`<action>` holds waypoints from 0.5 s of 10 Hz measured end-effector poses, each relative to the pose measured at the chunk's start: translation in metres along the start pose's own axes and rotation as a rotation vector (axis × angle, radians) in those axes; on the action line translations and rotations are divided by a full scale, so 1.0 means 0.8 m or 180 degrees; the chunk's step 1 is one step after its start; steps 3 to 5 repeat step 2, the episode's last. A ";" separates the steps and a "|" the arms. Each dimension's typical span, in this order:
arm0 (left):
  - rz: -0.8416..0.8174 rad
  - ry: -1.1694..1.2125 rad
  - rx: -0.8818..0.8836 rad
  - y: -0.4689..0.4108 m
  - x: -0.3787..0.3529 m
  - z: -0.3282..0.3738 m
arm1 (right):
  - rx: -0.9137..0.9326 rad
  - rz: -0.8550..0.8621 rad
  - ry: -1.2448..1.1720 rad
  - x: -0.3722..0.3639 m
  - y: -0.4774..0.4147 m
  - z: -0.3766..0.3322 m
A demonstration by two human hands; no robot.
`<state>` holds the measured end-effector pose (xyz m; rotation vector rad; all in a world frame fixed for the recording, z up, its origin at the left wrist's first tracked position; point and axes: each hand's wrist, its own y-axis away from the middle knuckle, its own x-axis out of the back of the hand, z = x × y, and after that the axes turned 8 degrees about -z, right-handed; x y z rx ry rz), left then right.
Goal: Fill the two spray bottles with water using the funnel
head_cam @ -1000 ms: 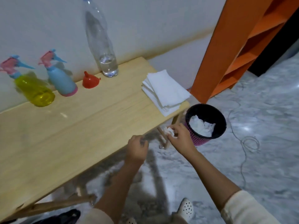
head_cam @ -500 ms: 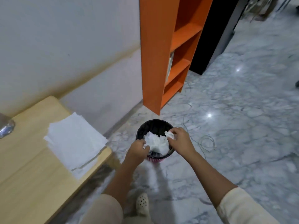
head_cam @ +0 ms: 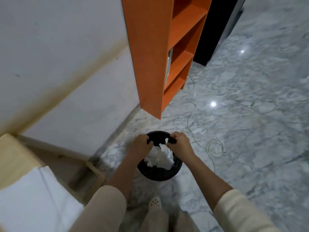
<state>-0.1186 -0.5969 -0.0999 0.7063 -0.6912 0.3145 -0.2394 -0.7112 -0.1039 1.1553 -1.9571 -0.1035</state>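
Bent low over the waste bin (head_cam: 158, 174) on the marble floor (head_cam: 250, 148). Gripping its far rim with the left hand (head_cam: 142, 145) at ten o'clock of the opening and the right hand (head_cam: 179, 145) at two o'clock, fingers of both curled tight over the black edge. Looks like steadying or shifting the bin, perhaps to keep the crumpled tissue (head_cam: 162, 158) heaped inside from spilling: a judgement, no more. A white scrap (head_cam: 166, 140) just by the right fingertips, pinched or merely poking up from the heap: impossible to tell.

No sign of the spray bottles or the funnel anywhere in shot. Nothing of the filling job near either set of fingers, nothing touched, nothing within reach here. Presumably somewhere on the table, with only the table corner (head_cam: 10, 156) showing at eight o'clock and the stack of white paper sheets (head_cam: 33, 198) at seven. Only guessing there. Orange shelf unit (head_cam: 150, 56) at twelve, green cable (head_cam: 215, 148) coiled at three, both well apart from the hands. Reads as tidying up, away from any pouring.
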 end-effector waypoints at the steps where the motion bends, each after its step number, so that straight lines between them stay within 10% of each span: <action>1: 0.0000 0.0052 0.0013 -0.010 0.004 0.007 | -0.0013 -0.0075 0.0032 0.008 -0.009 0.002; 5: 0.0012 0.0156 0.0088 -0.019 0.004 0.018 | 0.0080 -0.0075 0.0082 0.021 -0.015 0.006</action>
